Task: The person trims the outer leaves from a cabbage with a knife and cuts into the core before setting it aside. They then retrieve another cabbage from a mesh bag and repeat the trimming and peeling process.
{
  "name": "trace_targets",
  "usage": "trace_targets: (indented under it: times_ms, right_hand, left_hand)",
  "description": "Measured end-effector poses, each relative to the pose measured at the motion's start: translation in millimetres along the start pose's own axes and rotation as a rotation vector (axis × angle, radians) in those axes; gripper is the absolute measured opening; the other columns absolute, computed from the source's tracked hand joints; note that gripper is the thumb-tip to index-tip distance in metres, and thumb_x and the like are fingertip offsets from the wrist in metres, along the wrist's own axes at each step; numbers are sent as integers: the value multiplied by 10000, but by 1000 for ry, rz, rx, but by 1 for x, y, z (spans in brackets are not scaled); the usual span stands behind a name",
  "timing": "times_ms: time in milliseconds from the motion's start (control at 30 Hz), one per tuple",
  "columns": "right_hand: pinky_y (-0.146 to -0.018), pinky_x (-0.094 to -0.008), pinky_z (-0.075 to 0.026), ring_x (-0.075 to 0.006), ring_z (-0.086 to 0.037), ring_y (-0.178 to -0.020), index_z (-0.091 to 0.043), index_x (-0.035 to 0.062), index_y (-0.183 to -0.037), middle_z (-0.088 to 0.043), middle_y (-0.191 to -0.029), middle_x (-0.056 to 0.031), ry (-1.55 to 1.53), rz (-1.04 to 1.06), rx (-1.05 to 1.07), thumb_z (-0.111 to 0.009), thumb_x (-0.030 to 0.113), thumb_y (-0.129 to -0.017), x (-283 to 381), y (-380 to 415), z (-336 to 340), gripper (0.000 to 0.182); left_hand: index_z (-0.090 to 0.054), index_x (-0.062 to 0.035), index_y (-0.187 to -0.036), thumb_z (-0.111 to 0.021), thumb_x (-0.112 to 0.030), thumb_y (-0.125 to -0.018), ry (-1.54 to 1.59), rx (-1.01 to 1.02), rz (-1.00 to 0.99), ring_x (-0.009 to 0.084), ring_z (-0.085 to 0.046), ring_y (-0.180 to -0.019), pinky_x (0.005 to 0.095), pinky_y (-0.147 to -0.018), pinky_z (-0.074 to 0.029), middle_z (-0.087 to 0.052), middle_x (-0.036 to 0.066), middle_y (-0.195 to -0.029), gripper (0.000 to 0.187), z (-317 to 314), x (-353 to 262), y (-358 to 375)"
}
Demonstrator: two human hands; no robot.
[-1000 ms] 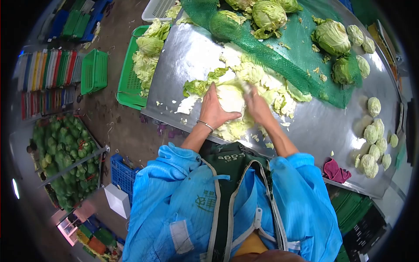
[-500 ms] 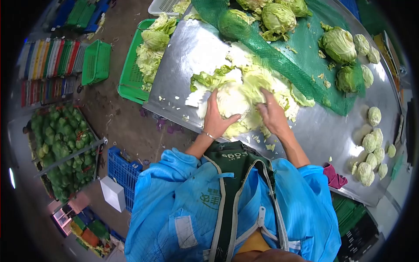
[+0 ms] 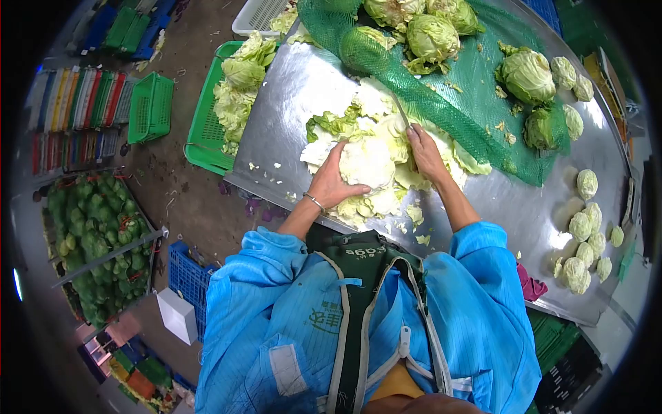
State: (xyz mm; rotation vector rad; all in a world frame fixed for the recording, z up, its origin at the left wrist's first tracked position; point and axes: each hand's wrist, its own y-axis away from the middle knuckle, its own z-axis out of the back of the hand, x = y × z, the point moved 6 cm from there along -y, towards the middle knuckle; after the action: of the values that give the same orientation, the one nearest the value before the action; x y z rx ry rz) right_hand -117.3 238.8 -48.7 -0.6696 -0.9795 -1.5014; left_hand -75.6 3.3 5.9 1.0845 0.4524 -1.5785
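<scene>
Left of the pale cabbage head (image 3: pixel 369 164), which sits among loose leaves (image 3: pixel 376 103), the left hand (image 3: pixel 331 183) clasps its flank. Right of it, a knife (image 3: pixel 400 109) is gripped in the right hand (image 3: pixel 427 156). Leaf-trimming seems in hand; another cut would call for a steady left hold.

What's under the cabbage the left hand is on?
Loose leaves show around the cabbage on the metal table. Whatever lies directly beneath is covered.
</scene>
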Motion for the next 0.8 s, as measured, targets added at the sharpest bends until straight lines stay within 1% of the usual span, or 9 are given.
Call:
trace_targets:
  times_ms: [67, 200, 300, 333, 367, 467, 533, 600, 800]
  right_hand:
    - [-741, -437, -493, -389, -641, -854, -454, 14, -1304, -656, -919, -246, -37, -39, 25, -418, 308, -991, 12, 12, 7, 431]
    - [-691, -439, -487, -411, -630, -745, -497, 69, -1251, -633, -815, -265, 126, 152, 90, -399, 340, -1002, 75, 57, -5, 381]
    - [-659, -432, -485, -366, -635, -694, -488, 71, -1263, -641, -788, -239, -18, -35, -24, -403, 332, -1003, 51, 52, -1, 378]
    - [-670, -431, -485, -320, -632, -675, -468, 33, -1294, -648, -799, -202, -106, -242, -28, -406, 349, -1002, 39, 45, 7, 435]
    - [-742, -433, -486, -290, -628, -787, -438, -18, -1328, -646, -927, -201, -284, -428, -16, -427, 391, -990, -3, 39, 1, 531]
    - [-897, -429, -462, -348, -578, -1057, -307, -56, -1402, -551, -1194, -292, -170, -313, 14, -536, 485, -907, 3, 54, 3, 769]
    - [-1011, -427, -408, -416, -525, -1166, -151, -43, -1456, -466, -1305, -343, -176, -305, 89, -679, 528, -783, 40, 72, -8, 1029]
    - [-1012, -404, -413, -437, -507, -1190, -44, -5, -1484, -443, -1327, -351, -82, -146, 110, -768, 463, -722, 63, 81, -28, 1151]
    - [-1026, -378, -389, -350, -484, -1250, -312, 25, -1440, -476, -1358, -248, -278, 165, -5, -758, 310, -774, 65, 54, -56, 850]
  left_hand:
    - [-261, 27, -1410, -869, -357, -552, -73, -36, -78, 388, -386, -1300, 425, -1086, -326, -384, 263, -1386, 1120, 3, 12, 4]
    - [-295, -7, -1410, -871, -380, -540, -141, -156, -181, 375, -307, -1338, 457, -1105, -277, -332, 216, -1430, 1108, 10, -35, 21]
    - [-338, -26, -1392, -875, -383, -534, -317, -139, -196, 371, -335, -1310, 453, -1097, -289, -367, 199, -1400, 1073, -6, -24, 20]
    - [-369, -41, -1375, -877, -386, -534, -290, -144, -202, 362, -354, -1293, 445, -1092, -299, -386, 186, -1380, 1041, -4, -20, 21]
    - [-369, -41, -1374, -878, -382, -536, -249, -148, -196, 362, -355, -1293, 444, -1091, -301, -386, 185, -1381, 1038, -2, -16, 24]
    - [-367, -42, -1370, -887, -374, -533, -151, -187, -201, 360, -363, -1285, 448, -1087, -306, -389, 182, -1378, 1039, 6, -3, 28]
    - [-363, -42, -1370, -893, -370, -522, -156, -184, -217, 358, -366, -1283, 449, -1087, -305, -390, 184, -1380, 1052, 6, -3, 29]
    - [-360, -40, -1369, -897, -367, -513, -164, -195, -236, 356, -367, -1283, 450, -1083, -305, -392, 185, -1379, 1062, 4, -6, 26]
    - [-368, -29, -1349, -903, -355, -498, -150, -243, -226, 357, -378, -1273, 450, -1059, -319, -416, 189, -1360, 1057, 3, 2, 23]
